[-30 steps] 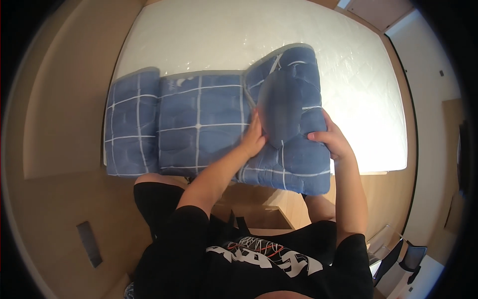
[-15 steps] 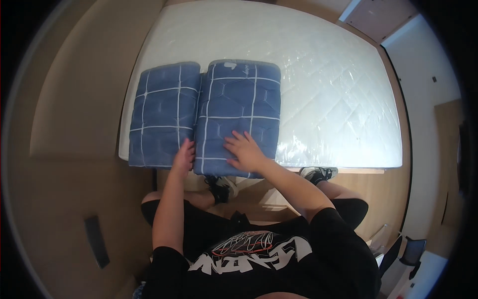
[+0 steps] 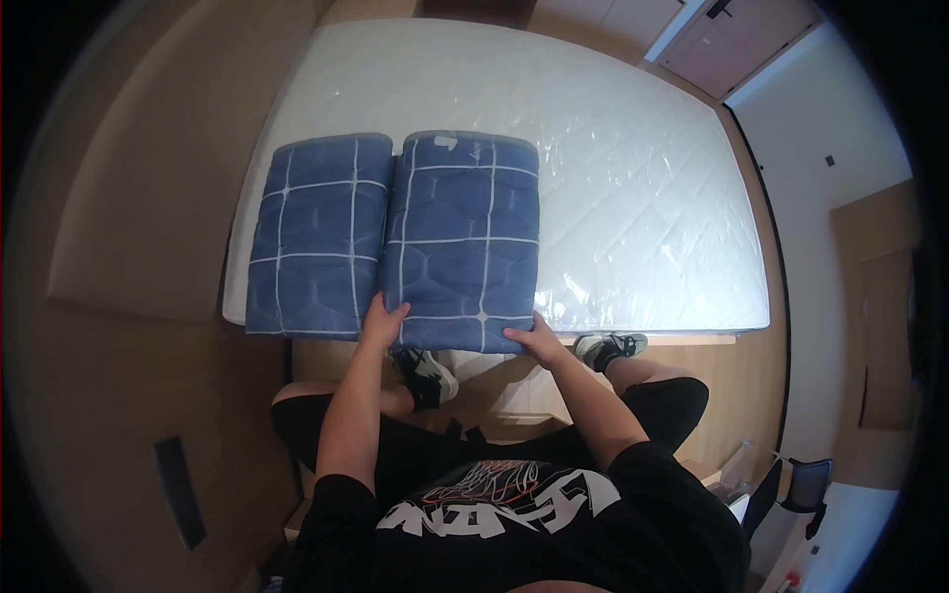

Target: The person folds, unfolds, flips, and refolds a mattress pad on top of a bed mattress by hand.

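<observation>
A blue quilted mattress pad with white check lines lies folded on the bed in two thick sections, a left section (image 3: 316, 227) and a right section (image 3: 463, 198), side by side with a narrow gap. My left hand (image 3: 384, 321) grips the near left corner of the right section at the gap, thumb on top and the other fingers mostly hidden. At its near right corner, my right hand (image 3: 539, 342) holds the edge, thumb on top and fingers out of sight beneath. Under the pad is a white mattress (image 3: 633, 198) in shiny clear plastic.
A padded beige headboard (image 3: 129, 198) rises along the left side. My shoes (image 3: 610, 346) stand by the bed's near edge, where an open wooden drawer or box (image 3: 519, 423) sits below. A chair (image 3: 813, 484) is at the lower right, and a door (image 3: 736, 44) at the far right.
My right hand has slid from the top of the right section to its near right corner and taken hold. My left hand has closed around the near left corner. The view has shifted slightly.
</observation>
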{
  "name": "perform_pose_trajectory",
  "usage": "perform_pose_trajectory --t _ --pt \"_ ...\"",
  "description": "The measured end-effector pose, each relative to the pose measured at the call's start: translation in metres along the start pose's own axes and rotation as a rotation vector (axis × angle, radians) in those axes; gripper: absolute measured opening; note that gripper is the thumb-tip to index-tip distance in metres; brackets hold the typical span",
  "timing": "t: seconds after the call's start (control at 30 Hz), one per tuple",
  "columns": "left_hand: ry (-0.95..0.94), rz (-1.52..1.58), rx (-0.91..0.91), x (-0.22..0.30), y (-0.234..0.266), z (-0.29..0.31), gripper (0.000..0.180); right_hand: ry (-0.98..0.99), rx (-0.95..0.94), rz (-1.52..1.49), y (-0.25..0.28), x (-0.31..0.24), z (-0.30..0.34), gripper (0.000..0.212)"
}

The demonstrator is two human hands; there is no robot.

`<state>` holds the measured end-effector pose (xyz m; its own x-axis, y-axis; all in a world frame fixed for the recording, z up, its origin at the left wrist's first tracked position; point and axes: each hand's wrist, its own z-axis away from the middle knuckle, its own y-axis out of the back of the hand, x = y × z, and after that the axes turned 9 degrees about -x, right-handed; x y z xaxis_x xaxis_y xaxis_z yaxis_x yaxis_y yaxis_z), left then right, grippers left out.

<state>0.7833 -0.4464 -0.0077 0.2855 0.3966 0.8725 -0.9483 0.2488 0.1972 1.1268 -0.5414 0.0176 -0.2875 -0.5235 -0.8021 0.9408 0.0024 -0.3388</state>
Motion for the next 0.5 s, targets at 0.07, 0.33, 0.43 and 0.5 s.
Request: perform_pose_trajectory --t 0.07,0.33,0.43,0.5 --pt "-0.037 -0.004 0.001 -0.006 -0.006 -0.003 0.071 0.013 -0.033 0.038 0.003 -0.004 -0.004 0.079" --pt "-0.014 0.237 -0.038 0.068 -0.092 -0.023 0.062 0.114 0.262 0.267 0.081 -0.131 0.012 0.09" --pt "-0.011 0.194 -0.058 0.126 -0.127 -0.007 0.065 0.15 0.328 0.223 0.096 -0.168 0.041 0.084" --pt "-0.005 0.123 -0.058 0.152 -0.135 0.021 0.067 0.116 0.381 0.221 0.094 -0.164 0.066 0.084"
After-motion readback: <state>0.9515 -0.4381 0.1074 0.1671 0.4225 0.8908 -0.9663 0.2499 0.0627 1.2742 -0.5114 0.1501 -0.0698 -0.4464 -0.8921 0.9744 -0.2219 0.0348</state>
